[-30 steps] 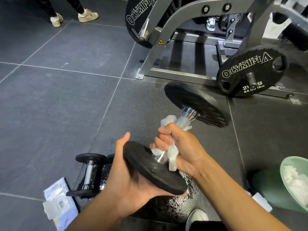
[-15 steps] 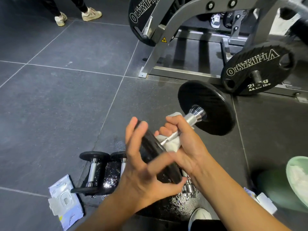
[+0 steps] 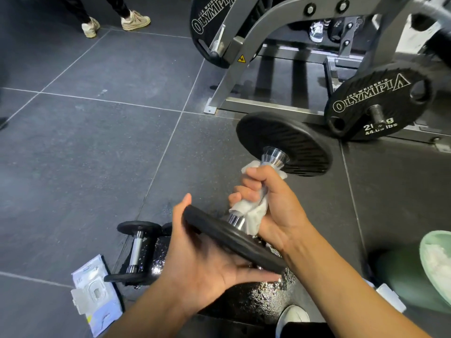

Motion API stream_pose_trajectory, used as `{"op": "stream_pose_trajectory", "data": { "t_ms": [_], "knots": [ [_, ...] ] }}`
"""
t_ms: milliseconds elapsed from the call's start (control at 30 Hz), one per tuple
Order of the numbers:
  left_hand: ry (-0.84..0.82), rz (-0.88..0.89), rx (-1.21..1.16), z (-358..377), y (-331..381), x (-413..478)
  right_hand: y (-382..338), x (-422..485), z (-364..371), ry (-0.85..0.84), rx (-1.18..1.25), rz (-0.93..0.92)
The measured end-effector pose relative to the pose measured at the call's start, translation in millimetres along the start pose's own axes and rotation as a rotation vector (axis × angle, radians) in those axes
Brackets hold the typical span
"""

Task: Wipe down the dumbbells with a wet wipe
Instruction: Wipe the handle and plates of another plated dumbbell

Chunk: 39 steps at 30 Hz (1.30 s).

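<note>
A black dumbbell with a chrome handle is held tilted above the floor, far plate up and away. My left hand cups the near plate from below, thumb up its left edge and fingers along its underside. My right hand grips the handle with a white wet wipe wrapped around it. A second, smaller dumbbell lies on the wet floor at lower left.
A wipe packet lies on the floor at lower left. A green bin holding used wipes stands at right. A grey machine frame with Olympia plates is ahead. A person's feet stand far left.
My left hand shifted on the near plate, turning the dumbbell, and now cups it from below again. My right hand kept the wipe around the handle and slid toward the far plate.
</note>
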<state>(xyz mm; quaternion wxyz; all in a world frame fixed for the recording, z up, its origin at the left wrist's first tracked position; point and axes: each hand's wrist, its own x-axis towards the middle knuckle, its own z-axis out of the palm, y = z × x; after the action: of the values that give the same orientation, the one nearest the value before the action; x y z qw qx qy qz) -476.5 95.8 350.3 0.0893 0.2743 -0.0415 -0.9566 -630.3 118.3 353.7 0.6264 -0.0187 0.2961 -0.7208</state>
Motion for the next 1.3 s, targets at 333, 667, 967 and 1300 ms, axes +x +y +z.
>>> {"op": "stream_pose_trajectory", "data": {
  "t_ms": [333, 667, 967, 1300],
  "knots": [
    [0.393, 1.238, 1.662, -25.8, -36.6, 1.4, -6.4, 13.8, 2.1, 0.285, -0.138, -0.140],
    [0.323, 0.036, 0.109, -22.5, 5.8, 5.1, -9.1, 18.7, -4.0, 0.129, -0.035, -0.145],
    [0.278, 0.610, 0.147, -1.0, -20.3, 2.4, -1.3, 23.8, -0.4, 0.248, -0.070, -0.180],
    [0.333, 1.224, 0.878, -18.9, -11.4, 8.7, -9.8, 20.9, -1.6, 0.468, 0.057, -0.188]
  ]
}}
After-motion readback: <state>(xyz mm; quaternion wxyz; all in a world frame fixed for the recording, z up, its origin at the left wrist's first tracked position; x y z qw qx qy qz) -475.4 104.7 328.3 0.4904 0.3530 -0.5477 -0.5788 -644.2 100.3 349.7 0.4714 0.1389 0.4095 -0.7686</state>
